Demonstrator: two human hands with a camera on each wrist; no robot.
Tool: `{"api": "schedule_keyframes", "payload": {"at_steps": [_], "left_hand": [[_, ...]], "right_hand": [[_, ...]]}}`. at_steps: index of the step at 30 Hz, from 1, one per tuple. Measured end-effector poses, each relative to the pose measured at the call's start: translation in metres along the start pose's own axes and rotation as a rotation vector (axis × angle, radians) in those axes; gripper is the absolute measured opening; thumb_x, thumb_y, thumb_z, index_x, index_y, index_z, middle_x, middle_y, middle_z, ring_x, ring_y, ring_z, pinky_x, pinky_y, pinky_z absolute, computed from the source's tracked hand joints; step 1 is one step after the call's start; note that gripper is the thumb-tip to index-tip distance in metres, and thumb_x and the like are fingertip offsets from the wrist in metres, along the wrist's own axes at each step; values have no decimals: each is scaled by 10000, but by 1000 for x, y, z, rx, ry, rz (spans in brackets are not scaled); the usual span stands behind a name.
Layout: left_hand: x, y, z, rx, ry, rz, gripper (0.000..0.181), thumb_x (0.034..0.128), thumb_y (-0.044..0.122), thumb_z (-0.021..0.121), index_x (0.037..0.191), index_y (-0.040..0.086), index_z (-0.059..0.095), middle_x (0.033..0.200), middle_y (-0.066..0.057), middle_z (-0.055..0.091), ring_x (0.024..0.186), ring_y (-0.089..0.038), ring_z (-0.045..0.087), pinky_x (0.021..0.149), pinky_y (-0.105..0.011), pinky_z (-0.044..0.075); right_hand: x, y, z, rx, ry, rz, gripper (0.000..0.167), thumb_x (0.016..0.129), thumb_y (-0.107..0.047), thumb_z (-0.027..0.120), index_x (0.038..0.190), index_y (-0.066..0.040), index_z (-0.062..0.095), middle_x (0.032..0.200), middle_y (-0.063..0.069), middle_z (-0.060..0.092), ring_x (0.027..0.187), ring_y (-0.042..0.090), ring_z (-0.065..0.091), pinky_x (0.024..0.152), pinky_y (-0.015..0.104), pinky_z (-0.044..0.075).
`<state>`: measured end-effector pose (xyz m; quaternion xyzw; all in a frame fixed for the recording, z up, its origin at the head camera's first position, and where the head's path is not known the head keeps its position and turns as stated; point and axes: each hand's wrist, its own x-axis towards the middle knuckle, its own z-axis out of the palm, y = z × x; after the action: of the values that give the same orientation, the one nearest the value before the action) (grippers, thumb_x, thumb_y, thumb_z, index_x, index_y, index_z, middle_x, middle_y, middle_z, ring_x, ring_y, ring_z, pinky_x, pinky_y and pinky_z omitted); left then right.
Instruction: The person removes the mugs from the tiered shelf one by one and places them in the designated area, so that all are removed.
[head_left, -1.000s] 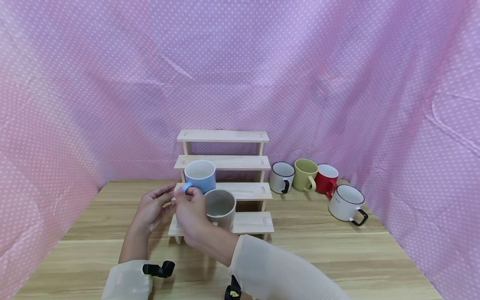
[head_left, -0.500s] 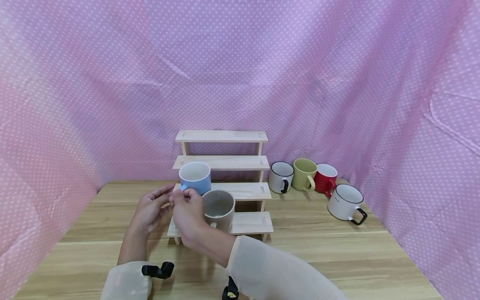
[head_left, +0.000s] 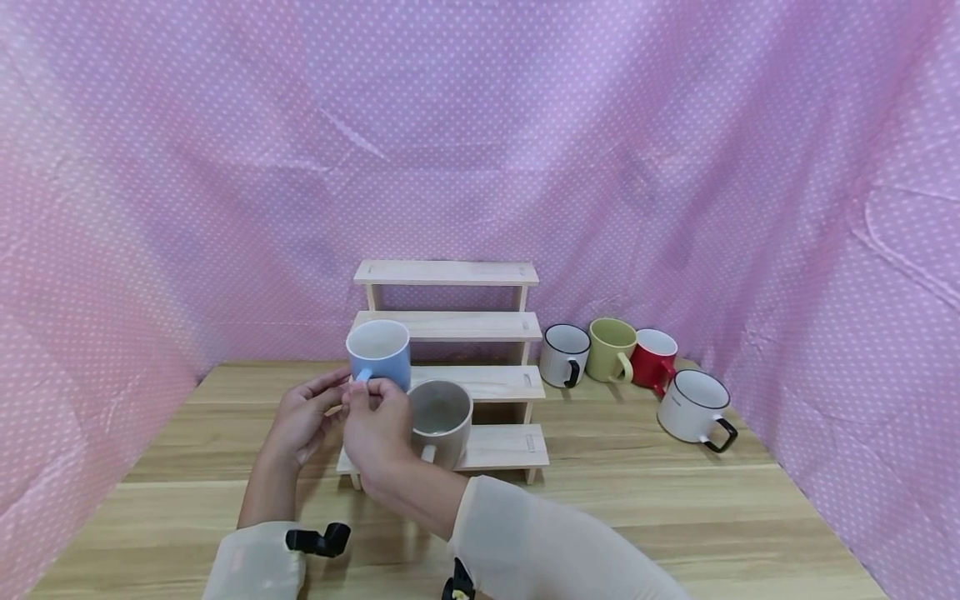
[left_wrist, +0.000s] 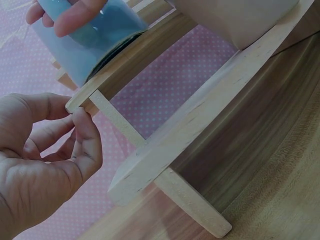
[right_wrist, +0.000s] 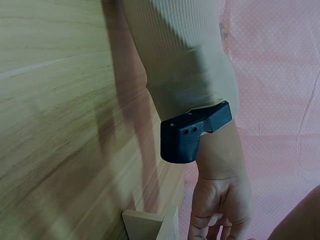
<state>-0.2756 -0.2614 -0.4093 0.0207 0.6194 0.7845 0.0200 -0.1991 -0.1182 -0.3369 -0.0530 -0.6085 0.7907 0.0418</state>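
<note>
A light blue mug (head_left: 380, 363) is upright at the left end of the second tier from the bottom of a wooden step rack (head_left: 502, 382). My right hand (head_left: 378, 433) pinches its handle, fingers close to the blue wall in the left wrist view. With thumb and forefinger, my left hand (left_wrist: 55, 145) pinches the left end of that same tier's board. The mug's base (left_wrist: 117, 52) lies along this board; full contact cannot be made out. A grey mug (head_left: 441, 423) stands on the lowest tier, partly behind my right wrist.
Right of the rack stand a white mug with a black handle (head_left: 565, 357), a yellow-green mug (head_left: 611, 350), a red mug (head_left: 653, 360) and another white mug (head_left: 693, 406). Pink dotted cloth (head_left: 480, 167) hangs behind the wooden table (head_left: 645, 508).
The blue mug has shifted left along its tier, and its handle has swung round toward the front. My right hand moved slightly left with it; my left hand stayed at the board's end.
</note>
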Motion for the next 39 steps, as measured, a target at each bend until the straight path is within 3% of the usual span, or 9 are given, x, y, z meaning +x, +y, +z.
{"api": "schedule_keyframes", "payload": {"at_steps": [2,7,14,17,27,33,39], "left_hand": [[0,0,0,1,0,2,196,1026,90,633,1213,122,684,1116,71,686,980,-79,647,804,-213,570],[0,0,0,-2,4,4,167,1025,103,638,1115,201,740,1093,86,700,984,-80,645,804,-230,570],[0,1,-2,8,21,-15,154,1020,108,649,1109,206,729,1096,95,686,989,-77,624,799,-230,565],[0,1,-3,-4,18,-17,161,1012,119,666,1119,209,745,1137,103,683,975,-71,622,797,-231,566],[-2,0,-3,-1,-1,14,387,1013,82,654,1383,-16,599,1124,49,675,940,-76,622,738,-191,559],[-1,-1,-1,5,-10,17,495,1020,70,637,1456,-101,475,1143,25,673,939,-78,623,746,-190,558],[0,-1,0,-1,-3,7,514,1022,66,632,1466,-115,448,1125,14,675,933,-82,617,754,-200,554]], "right_hand": [[-1,-2,0,-21,-6,-15,128,1038,-134,612,961,-52,673,915,59,695,835,134,621,751,275,544],[-3,-9,-1,-77,-27,-62,148,1049,-191,605,948,-115,681,911,8,689,856,114,600,736,262,522],[-2,-25,-1,-51,-49,-121,148,1050,-151,597,943,-92,680,884,-10,664,870,182,616,669,233,525],[0,-34,-3,-65,-53,-147,153,1050,-144,595,940,-86,684,892,8,652,849,151,585,631,218,502],[14,-60,-21,-168,-51,-223,183,1065,-193,574,975,-102,705,920,-50,705,948,98,591,871,340,495],[25,-72,-36,-211,-26,-224,201,1068,-223,572,980,-114,715,946,-52,697,974,107,608,882,338,513],[40,-79,-55,-219,9,-244,210,1063,-213,583,1014,-58,715,956,-19,716,914,113,605,738,265,513]]}}
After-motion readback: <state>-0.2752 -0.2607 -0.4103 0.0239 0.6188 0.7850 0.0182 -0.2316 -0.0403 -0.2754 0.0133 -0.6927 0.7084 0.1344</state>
